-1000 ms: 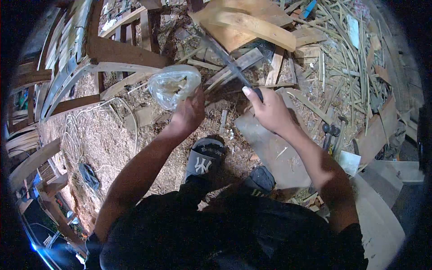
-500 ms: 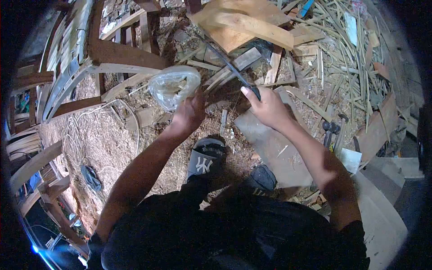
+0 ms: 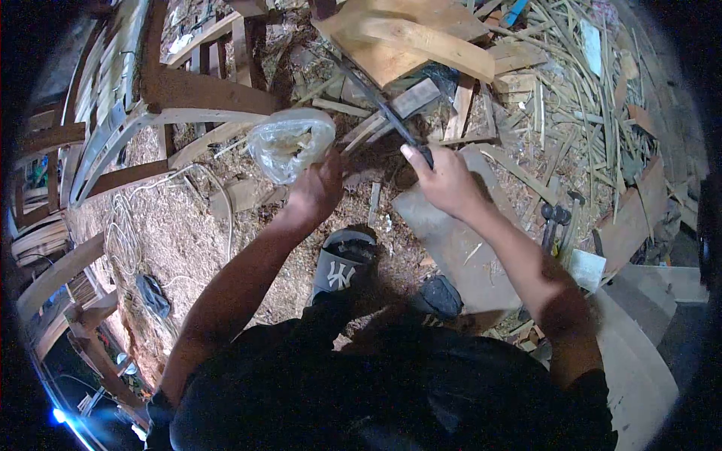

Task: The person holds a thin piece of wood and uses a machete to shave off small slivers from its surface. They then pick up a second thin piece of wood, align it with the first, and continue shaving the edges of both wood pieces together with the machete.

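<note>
My left hand (image 3: pixel 317 189) grips a clear plastic bag (image 3: pixel 289 143) with pale bits inside, held above the sawdust-covered ground. My right hand (image 3: pixel 444 180) is closed on the dark handle of a long knife (image 3: pixel 376 98); its blade points up and to the left, toward a stack of wooden boards (image 3: pixel 410 37). The two hands are a short way apart, the bag to the left of the blade. Below the hands, my foot in a dark slipper (image 3: pixel 340 267) with a white logo rests on the ground.
A curved wooden frame (image 3: pixel 158 113) stands at the left. Split bamboo strips (image 3: pixel 579 83) lie heaped at the upper right. A flat board (image 3: pixel 459 248) lies under my right arm, with hammers (image 3: pixel 556 218) beside it. White cord (image 3: pixel 124 225) trails over the sawdust.
Both hands keep their holds and have barely moved; my right hand and the knife have shifted slightly to the left and up.
</note>
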The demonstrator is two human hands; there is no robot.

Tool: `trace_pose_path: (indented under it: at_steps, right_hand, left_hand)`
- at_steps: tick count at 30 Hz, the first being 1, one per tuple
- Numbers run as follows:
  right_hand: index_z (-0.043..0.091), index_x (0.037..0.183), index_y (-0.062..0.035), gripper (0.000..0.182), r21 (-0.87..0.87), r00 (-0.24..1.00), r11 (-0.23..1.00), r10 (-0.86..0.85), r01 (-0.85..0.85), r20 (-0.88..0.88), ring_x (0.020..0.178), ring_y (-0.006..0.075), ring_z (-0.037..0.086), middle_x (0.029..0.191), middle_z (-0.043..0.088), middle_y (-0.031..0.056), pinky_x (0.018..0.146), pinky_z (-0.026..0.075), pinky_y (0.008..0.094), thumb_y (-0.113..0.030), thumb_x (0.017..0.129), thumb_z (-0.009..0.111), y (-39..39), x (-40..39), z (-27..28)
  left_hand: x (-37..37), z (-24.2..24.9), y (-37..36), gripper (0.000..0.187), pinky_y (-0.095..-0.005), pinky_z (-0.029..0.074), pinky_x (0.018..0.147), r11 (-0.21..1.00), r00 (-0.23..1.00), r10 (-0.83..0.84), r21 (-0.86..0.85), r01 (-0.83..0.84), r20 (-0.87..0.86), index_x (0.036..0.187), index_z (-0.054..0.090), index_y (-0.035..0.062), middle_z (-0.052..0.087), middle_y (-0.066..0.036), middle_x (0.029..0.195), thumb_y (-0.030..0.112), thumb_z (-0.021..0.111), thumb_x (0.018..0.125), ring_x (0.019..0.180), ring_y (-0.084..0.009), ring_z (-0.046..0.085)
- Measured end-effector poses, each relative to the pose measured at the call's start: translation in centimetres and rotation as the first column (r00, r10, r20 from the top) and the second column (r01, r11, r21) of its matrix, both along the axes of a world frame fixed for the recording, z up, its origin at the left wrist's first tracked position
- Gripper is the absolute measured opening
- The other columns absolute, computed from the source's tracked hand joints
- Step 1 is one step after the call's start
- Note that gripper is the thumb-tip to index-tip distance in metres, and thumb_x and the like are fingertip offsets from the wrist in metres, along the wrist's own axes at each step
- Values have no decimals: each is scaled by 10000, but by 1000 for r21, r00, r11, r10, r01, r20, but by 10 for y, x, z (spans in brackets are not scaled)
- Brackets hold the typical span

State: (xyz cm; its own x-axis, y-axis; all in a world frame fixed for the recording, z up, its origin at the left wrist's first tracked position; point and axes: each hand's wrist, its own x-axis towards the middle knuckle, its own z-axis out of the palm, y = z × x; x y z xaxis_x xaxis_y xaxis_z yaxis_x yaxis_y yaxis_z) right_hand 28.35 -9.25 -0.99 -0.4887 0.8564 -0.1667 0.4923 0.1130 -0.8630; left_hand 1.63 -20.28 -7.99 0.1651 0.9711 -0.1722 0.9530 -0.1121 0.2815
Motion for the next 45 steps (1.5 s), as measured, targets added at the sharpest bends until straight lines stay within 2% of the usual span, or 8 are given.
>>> trace_pose_path:
  at_steps: [8, 13, 16, 30, 37, 41, 43, 45]
  right_hand:
    - [604, 895, 27, 443, 107, 984, 992, -52, 70, -169, 702, 473, 634, 732, 649, 249, 640, 485, 504, -402, 1002, 576, 18, -6, 80]
    - [634, 902, 51, 535, -61, 990, 998, -25, 33, 137, 737, 507, 630, 726, 641, 279, 658, 480, 543, -470, 991, 555, -4, -6, 11]
    - [639, 855, 45, 549, -150, 985, 988, -4, 31, 172, 745, 508, 624, 708, 625, 290, 658, 474, 544, -481, 988, 556, 2, -3, 15]
    - [632, 826, 30, 471, -120, 997, 993, 16, -7, 73, 680, 457, 619, 681, 614, 248, 627, 467, 506, -408, 991, 582, 3, -5, 8]
    - [541, 764, -2, 474, 64, 990, 995, -63, 71, -126, 527, 175, 504, 559, 515, 88, 502, 385, 384, -397, 1025, 544, 16, -8, 73]
    - [605, 870, 52, 488, 102, 992, 990, -88, 97, -88, 642, 342, 613, 663, 594, 215, 612, 465, 440, -415, 1005, 563, 2, -11, 30]
    - [627, 901, 43, 509, -94, 999, 994, -45, 47, 29, 690, 387, 618, 698, 602, 237, 652, 468, 468, -449, 1004, 548, -9, -10, -1]
    - [626, 884, 31, 513, -89, 997, 993, -78, 80, 27, 662, 372, 608, 676, 592, 221, 644, 464, 468, -460, 1007, 541, -10, -10, 1]
  left_hand:
    - [6, 13, 2, 383, -552, 541, 798, 962, 991, -95, 248, 115, -94, 1246, 555, -76, 618, -389, 999, 103, 525, 908, 939, -482, 652]
    - [21, 56, 23, 445, -555, 521, 849, 902, 926, 348, -320, -289, 144, 1303, 499, -71, 625, -366, 1054, 109, 541, 898, 975, -511, 628]
    - [10, 13, 5, 495, -574, 505, 865, 998, 999, 12, 66, -10, -40, 1351, 439, -70, 623, -363, 1059, 112, 537, 902, 982, -521, 622]
    - [13, 35, 16, 496, -574, 517, 791, 981, 986, 156, -123, -147, 63, 1368, 439, -102, 627, -348, 1051, 113, 497, 925, 913, -518, 644]
    - [9, 30, 8, 539, -555, 537, 759, 991, 990, 128, -41, -126, 66, 1396, 415, -100, 624, -349, 1035, 108, 521, 909, 852, -497, 638]
    - [9, 31, 12, 559, -527, 538, 812, 919, 979, 203, -338, -202, -32, 1394, 400, -126, 599, -349, 1120, 97, 532, 899, 927, -480, 630]
    - [-6, -7, -6, 545, -545, 520, 859, 958, 974, -138, 225, 177, -178, 1391, 403, -115, 592, -369, 1126, 112, 527, 912, 953, -512, 615]
    - [-6, -4, -1, 539, -559, 515, 863, 982, 993, -74, 164, 90, -97, 1387, 407, -106, 599, -376, 1101, 119, 530, 914, 937, -520, 617]
